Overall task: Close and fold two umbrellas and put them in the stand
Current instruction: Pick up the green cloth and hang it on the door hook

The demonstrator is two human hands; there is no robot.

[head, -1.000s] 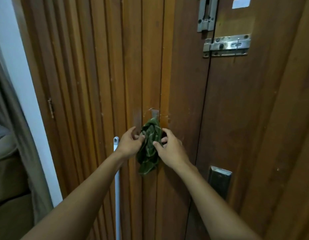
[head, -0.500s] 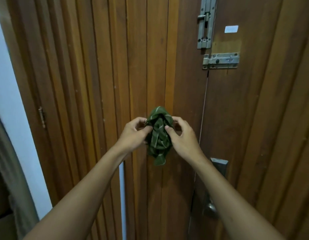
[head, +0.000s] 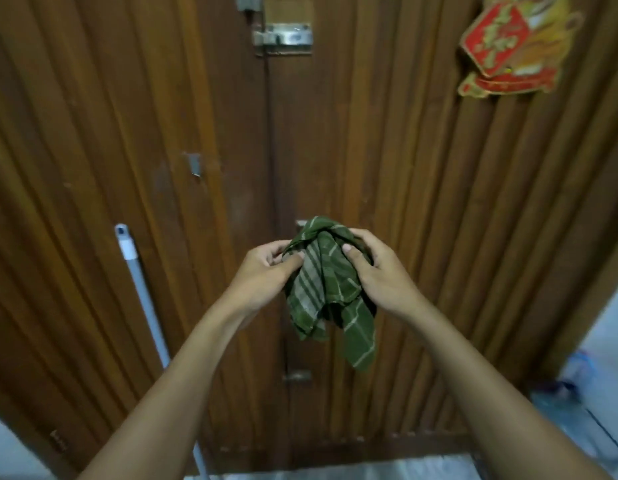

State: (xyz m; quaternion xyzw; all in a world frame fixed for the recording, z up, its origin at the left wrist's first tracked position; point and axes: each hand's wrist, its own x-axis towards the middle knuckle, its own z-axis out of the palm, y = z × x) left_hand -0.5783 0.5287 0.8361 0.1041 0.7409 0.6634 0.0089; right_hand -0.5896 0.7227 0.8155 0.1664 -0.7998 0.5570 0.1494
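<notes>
I hold a crumpled green cloth with pale stripes (head: 326,289) in front of a wooden door (head: 369,150). My left hand (head: 266,271) pinches its left edge with thumb and fingers. My right hand (head: 376,271) grips its upper right side. The cloth's loose corners hang down below both hands. No umbrella and no stand can be seen in this view.
A small metal hook (head: 193,164) sits on the door at the left. A pale pole (head: 141,289) leans against the door at the left. A bolt latch (head: 283,38) is at the top, a red and gold decoration (head: 508,46) at the upper right. Blurred objects lie on the floor at the lower right (head: 577,393).
The cloth has come off the hook on the door and both hands have drawn it toward me and to the right. The view has pulled back and tilted down.
</notes>
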